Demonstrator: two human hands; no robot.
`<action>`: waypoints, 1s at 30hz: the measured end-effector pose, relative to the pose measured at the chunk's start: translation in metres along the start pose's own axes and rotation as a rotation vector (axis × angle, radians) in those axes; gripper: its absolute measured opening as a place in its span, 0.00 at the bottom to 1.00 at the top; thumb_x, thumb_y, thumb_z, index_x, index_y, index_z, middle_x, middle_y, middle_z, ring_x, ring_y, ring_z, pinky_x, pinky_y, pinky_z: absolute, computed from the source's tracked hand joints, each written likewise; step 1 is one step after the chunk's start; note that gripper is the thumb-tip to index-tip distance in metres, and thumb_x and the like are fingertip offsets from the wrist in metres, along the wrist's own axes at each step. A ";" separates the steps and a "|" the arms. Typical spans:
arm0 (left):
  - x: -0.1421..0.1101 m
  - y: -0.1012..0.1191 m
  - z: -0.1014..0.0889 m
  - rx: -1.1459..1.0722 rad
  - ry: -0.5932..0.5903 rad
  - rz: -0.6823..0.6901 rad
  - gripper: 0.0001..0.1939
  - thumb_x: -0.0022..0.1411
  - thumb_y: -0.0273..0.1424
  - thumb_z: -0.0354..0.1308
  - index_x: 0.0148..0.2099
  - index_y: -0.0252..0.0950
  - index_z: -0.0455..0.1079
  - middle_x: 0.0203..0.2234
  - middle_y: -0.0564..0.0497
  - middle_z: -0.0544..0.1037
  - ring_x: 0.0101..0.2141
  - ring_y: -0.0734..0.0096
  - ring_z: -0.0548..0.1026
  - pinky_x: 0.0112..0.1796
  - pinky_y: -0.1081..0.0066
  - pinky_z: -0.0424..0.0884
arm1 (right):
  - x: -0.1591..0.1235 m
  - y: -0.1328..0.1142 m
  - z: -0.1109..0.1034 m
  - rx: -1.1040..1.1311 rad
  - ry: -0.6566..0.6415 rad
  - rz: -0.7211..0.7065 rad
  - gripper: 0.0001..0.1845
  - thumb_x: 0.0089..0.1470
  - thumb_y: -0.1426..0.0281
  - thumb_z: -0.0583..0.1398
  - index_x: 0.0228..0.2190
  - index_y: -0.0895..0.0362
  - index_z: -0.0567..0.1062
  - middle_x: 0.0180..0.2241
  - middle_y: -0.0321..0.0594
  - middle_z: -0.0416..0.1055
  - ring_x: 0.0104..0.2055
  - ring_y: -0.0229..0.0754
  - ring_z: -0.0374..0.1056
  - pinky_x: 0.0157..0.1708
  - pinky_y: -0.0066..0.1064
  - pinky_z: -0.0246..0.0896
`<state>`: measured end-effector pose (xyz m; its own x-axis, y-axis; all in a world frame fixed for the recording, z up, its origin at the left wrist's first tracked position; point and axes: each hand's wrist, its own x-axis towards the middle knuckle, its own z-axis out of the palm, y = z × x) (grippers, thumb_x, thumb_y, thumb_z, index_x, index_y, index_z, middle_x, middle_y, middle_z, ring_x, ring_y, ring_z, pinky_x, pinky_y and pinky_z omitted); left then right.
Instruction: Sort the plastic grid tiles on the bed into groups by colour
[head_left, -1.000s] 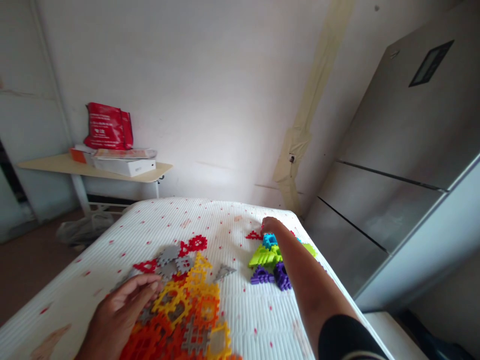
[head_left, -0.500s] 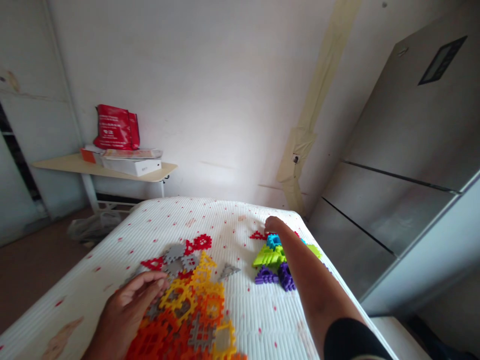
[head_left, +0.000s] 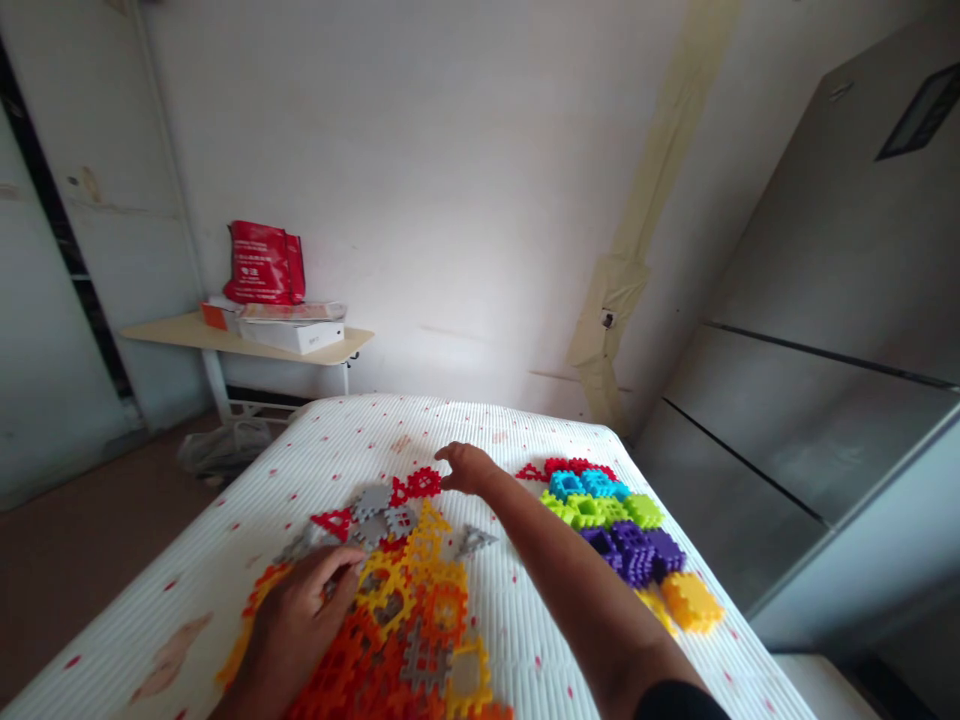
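Note:
My right hand reaches over the far part of the bed-like surface, thumb and forefinger apart, beside a red interlocking plastic piece. Nothing shows between its fingers. Near the left edge of a mixed pile, my left hand is curled with thumb and forefinger together; whatever they hold, if anything, is hidden. The pile holds orange pieces, yellow pieces and grey pieces, lying flat and overlapping. A lone grey triangular piece lies just right of it.
Sorted stacks stand in rows at right: red, blue, green, purple and yellow. A white spotted cover lies beneath. Behind are a small table with a red bag, and a grey fridge.
My right hand has moved left from the red stack to the red piece by the mixed pile, its fingers now apart. My left hand stays by the pile. The view has shifted slightly.

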<state>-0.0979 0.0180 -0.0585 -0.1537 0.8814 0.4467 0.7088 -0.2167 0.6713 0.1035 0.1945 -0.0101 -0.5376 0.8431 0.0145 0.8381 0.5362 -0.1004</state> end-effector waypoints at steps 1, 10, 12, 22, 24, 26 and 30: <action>-0.001 -0.002 0.002 0.025 -0.010 0.030 0.10 0.53 0.37 0.51 0.31 0.42 0.73 0.29 0.52 0.80 0.32 0.66 0.78 0.36 0.72 0.71 | 0.004 -0.007 0.005 -0.010 -0.004 -0.015 0.28 0.43 0.66 0.66 0.49 0.52 0.70 0.49 0.41 0.69 0.48 0.44 0.67 0.44 0.31 0.63; -0.001 -0.003 0.007 0.137 -0.083 0.077 0.11 0.55 0.36 0.49 0.31 0.42 0.73 0.29 0.54 0.81 0.32 0.67 0.78 0.35 0.72 0.71 | 0.017 -0.025 0.029 -0.078 -0.064 -0.023 0.25 0.39 0.66 0.67 0.43 0.57 0.73 0.44 0.47 0.70 0.45 0.51 0.68 0.37 0.37 0.67; -0.001 -0.004 0.006 0.133 -0.083 0.075 0.11 0.55 0.37 0.49 0.31 0.43 0.73 0.29 0.54 0.81 0.32 0.67 0.78 0.35 0.72 0.71 | 0.017 -0.025 0.028 -0.070 -0.057 -0.022 0.26 0.39 0.67 0.67 0.44 0.55 0.73 0.44 0.45 0.71 0.45 0.49 0.69 0.38 0.35 0.67; 0.000 -0.007 0.008 0.085 -0.059 0.001 0.10 0.51 0.39 0.52 0.30 0.44 0.74 0.29 0.55 0.81 0.31 0.66 0.78 0.37 0.73 0.72 | -0.019 0.069 -0.039 -0.071 0.031 0.179 0.36 0.38 0.75 0.67 0.51 0.51 0.69 0.49 0.41 0.69 0.48 0.45 0.68 0.45 0.30 0.62; 0.001 -0.007 0.008 0.071 -0.069 -0.006 0.11 0.51 0.40 0.52 0.30 0.44 0.74 0.28 0.55 0.81 0.31 0.65 0.78 0.36 0.73 0.72 | -0.033 0.097 -0.053 -0.096 0.029 0.259 0.34 0.38 0.77 0.66 0.50 0.52 0.70 0.48 0.42 0.70 0.47 0.46 0.68 0.45 0.30 0.62; 0.001 -0.007 0.007 0.064 -0.076 -0.017 0.11 0.51 0.40 0.52 0.31 0.44 0.74 0.29 0.55 0.81 0.31 0.65 0.79 0.35 0.73 0.72 | -0.045 0.121 -0.061 -0.117 0.015 0.333 0.33 0.37 0.79 0.66 0.49 0.53 0.72 0.46 0.42 0.72 0.46 0.47 0.69 0.43 0.30 0.63; 0.002 -0.007 0.006 0.062 -0.089 -0.033 0.11 0.50 0.41 0.52 0.30 0.45 0.74 0.29 0.55 0.81 0.32 0.64 0.79 0.35 0.74 0.72 | -0.062 0.152 -0.065 -0.127 -0.032 0.429 0.33 0.33 0.81 0.66 0.46 0.54 0.74 0.44 0.42 0.73 0.44 0.48 0.70 0.41 0.29 0.64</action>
<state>-0.0987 0.0235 -0.0658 -0.1178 0.9222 0.3683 0.7463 -0.1624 0.6455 0.2700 0.2265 0.0386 -0.1397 0.9896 -0.0329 0.9895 0.1408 0.0326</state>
